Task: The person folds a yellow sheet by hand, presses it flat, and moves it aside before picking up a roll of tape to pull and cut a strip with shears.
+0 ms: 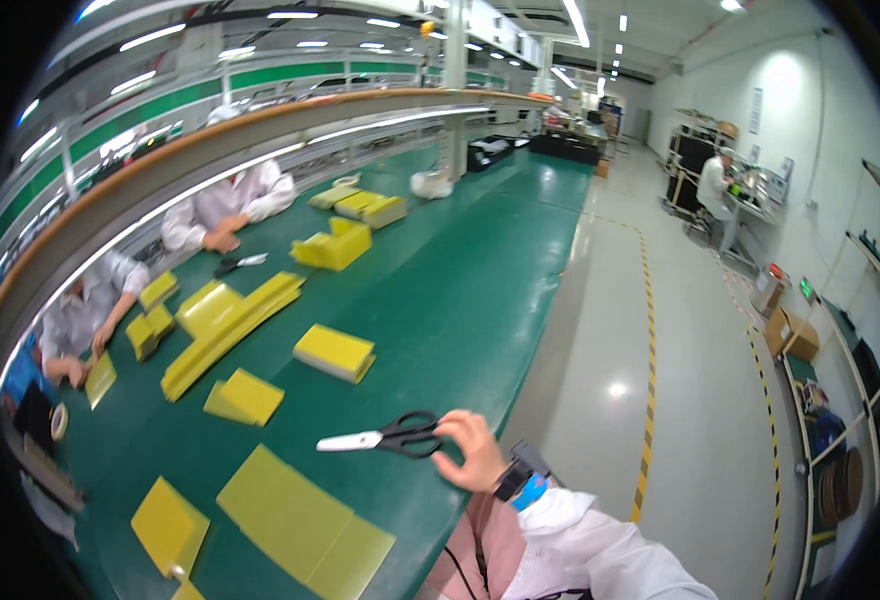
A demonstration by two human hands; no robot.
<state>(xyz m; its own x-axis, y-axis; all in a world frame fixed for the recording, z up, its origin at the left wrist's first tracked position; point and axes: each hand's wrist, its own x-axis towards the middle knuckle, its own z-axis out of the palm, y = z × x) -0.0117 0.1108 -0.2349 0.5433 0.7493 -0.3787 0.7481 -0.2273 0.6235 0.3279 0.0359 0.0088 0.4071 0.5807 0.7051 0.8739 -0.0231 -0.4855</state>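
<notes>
A pair of scissors (388, 437) with black handles and pale blades is over the green table near its right edge, blades pointing left. My right hand (472, 452) is at the handle loops, its fingers and thumb curled around their right end. A black watch and a blue band circle that wrist. Just below the scissors, a flat translucent yellow sheet (285, 505) lies with a second piece along its lower right side. Another yellow sheet (168, 522) sits farther left, partly tilted. My left hand does not show.
Folded yellow pieces (335, 350) and a long yellow strip (230, 335) lie across the green table (480, 260). Two co-workers sit along the far left side, one handling a yellow piece (101, 380). Other scissors (240, 264) lie near them. A shelf rack (830, 440) stands right of the aisle.
</notes>
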